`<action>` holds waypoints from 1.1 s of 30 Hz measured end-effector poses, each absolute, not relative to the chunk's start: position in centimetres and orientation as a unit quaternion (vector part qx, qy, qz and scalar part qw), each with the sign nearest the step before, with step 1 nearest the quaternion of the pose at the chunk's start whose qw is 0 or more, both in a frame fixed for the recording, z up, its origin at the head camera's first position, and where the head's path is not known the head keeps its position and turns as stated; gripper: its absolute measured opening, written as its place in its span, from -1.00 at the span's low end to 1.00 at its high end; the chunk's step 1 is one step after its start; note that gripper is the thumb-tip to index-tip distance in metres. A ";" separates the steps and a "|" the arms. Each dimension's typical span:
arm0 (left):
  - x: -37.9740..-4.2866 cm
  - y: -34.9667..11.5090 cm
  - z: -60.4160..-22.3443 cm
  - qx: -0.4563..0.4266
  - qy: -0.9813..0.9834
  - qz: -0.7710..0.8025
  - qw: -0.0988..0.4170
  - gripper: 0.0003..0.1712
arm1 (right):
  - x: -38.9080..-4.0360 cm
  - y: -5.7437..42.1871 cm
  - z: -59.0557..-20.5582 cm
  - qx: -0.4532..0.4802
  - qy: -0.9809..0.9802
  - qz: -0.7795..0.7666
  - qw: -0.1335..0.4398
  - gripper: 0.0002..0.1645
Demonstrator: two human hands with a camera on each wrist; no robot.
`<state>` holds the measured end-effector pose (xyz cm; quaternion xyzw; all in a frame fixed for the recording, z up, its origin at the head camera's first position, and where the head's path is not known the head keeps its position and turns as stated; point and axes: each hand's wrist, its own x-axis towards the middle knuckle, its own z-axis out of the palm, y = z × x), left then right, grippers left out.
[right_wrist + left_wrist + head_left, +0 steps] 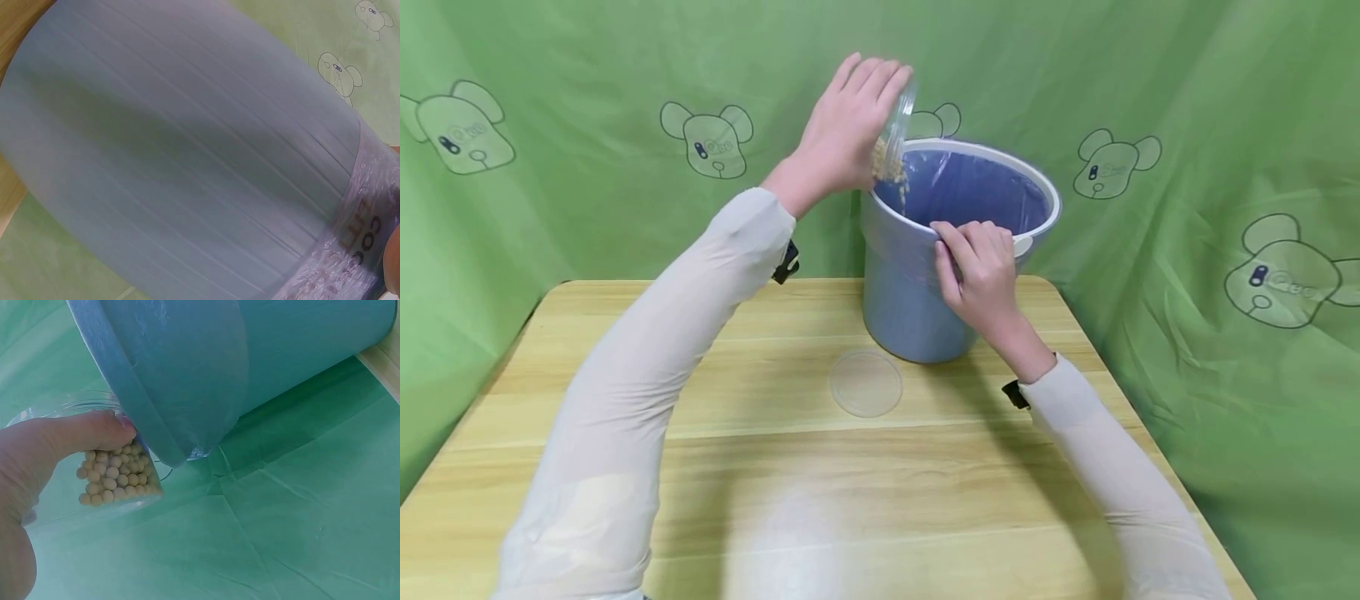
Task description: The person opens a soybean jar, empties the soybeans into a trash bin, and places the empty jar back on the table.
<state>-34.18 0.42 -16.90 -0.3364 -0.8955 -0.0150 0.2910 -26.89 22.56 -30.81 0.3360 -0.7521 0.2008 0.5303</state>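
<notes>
My left hand (853, 125) grips a clear plastic jar (901, 125), tipped with its mouth over the left rim of a blue-grey trash bin (917, 300). Small round beige balls (115, 475) lie along the jar's lower wall, and some spill down into the bin. In the left wrist view the thumb presses on the jar's side. My right hand (981, 271) pinches the bin's near rim, thumb outside and fingers over the edge. A thin plastic liner (947, 179) lines the bin and folds down outside, as the right wrist view also shows.
A clear round lid (866, 383) lies flat on the wooden table (820, 492), just in front of the bin. The bin stands near the table's far edge. Green curtains (602, 192) with printed bear heads hang behind and at both sides.
</notes>
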 end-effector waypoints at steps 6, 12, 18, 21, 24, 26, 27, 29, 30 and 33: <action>-34.2 0.4 -17.0 -0.341 -0.894 -0.016 0.290 0.49 | -27.0 22.6 -30.8 0.335 -0.751 0.204 0.531 -0.69; -34.2 0.6 -17.1 -0.351 -0.891 -0.023 0.288 0.47 | -27.1 22.6 -30.7 0.336 -0.749 0.205 0.534 -0.70; -34.3 0.8 -17.1 -0.365 -0.885 -0.013 0.290 0.42 | -27.1 22.6 -30.7 0.335 -0.747 0.208 0.535 -0.70; -34.4 0.9 -17.0 -0.371 -0.882 -0.008 0.291 0.40 | -27.1 22.6 -30.7 0.336 -0.746 0.210 0.534 -0.70; -34.4 0.9 -17.0 -0.372 -0.880 0.000 0.294 0.37 | -27.2 22.5 -30.6 0.336 -0.748 0.210 0.533 -0.70; -34.4 0.9 -16.9 -0.373 -0.880 0.003 0.296 0.36 | -27.3 22.5 -30.6 0.336 -0.748 0.209 0.532 -0.70; -34.4 0.9 -16.9 -0.373 -0.879 0.005 0.296 0.35 | -27.3 22.5 -30.6 0.336 -0.748 0.209 0.533 -0.70; -34.4 0.9 -16.9 -0.373 -0.880 0.009 0.296 0.33 | -27.4 22.4 -30.6 0.336 -0.749 0.207 0.533 -0.70; -34.4 0.9 -16.8 -0.372 -0.880 0.011 0.294 0.32 | -27.4 22.4 -30.5 0.337 -0.748 0.207 0.533 -0.70; -34.3 0.9 -16.9 -0.371 -0.881 0.020 0.293 0.30 | -27.4 22.4 -30.6 0.339 -0.748 0.206 0.532 -0.70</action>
